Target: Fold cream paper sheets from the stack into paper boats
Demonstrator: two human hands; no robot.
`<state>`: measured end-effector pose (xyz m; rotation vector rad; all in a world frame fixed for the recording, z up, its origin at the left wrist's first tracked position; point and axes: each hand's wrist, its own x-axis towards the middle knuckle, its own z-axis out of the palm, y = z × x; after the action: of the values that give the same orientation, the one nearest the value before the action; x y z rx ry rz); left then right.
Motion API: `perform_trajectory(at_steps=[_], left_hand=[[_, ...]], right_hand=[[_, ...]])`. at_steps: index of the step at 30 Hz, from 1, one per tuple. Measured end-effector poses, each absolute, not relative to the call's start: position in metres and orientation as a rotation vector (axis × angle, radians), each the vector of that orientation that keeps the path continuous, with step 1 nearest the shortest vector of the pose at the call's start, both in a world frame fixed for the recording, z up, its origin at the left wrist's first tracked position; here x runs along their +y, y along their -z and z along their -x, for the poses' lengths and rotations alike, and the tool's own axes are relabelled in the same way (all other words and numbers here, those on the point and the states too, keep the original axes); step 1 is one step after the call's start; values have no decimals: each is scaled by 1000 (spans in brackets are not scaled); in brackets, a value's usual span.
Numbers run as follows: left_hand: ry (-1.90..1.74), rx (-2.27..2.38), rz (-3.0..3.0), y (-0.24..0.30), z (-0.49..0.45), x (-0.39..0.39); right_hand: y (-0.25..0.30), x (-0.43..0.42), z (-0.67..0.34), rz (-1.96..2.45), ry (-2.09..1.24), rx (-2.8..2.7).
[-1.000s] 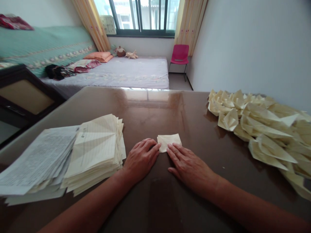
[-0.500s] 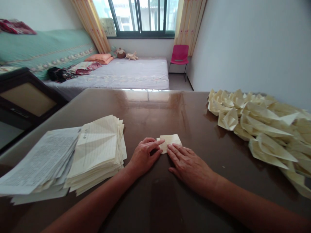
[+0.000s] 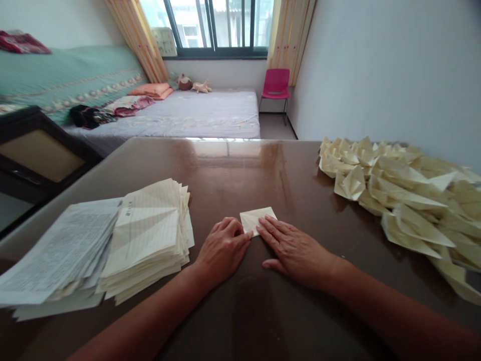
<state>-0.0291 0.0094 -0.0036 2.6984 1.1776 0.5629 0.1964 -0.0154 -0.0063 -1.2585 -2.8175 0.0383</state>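
Observation:
A small folded square of cream paper (image 3: 248,218) lies on the brown table between my hands. My left hand (image 3: 224,246) is closed at its lower left corner, fingers curled and thumb on the paper's near edge. From the right, my right hand (image 3: 291,248) lies flat with its fingers stretched out, the fingertips pressing on the paper and hiding its right part. The thumb of that hand rests apart on the table.
Left of my hands stand a stack of lined cream sheets (image 3: 148,235) and a pile of printed sheets (image 3: 71,250). Many folded paper pieces (image 3: 406,185) crowd the table's right side. Beyond the table (image 3: 225,175) are a bed (image 3: 210,113) and a pink chair (image 3: 276,84).
My left index finger, stretched across the paper before, has curled back toward the thumb. More of the paper's left side shows. My right hand stays flat on it, and the view has shifted slightly.

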Motion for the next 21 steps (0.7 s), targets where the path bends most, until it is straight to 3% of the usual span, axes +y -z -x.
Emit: perform_trajectory(at_steps=[8, 17, 21], left_hand=[[-483, 1032, -2943, 7, 37, 5], [-468, 1027, -3008, 7, 39, 5], [-502, 995, -3021, 7, 39, 8]], right_hand=[[10, -16, -202, 1226, -40, -2835], [2, -29, -191, 1512, 107, -2747], [4, -34, -180, 1269, 111, -2804]])
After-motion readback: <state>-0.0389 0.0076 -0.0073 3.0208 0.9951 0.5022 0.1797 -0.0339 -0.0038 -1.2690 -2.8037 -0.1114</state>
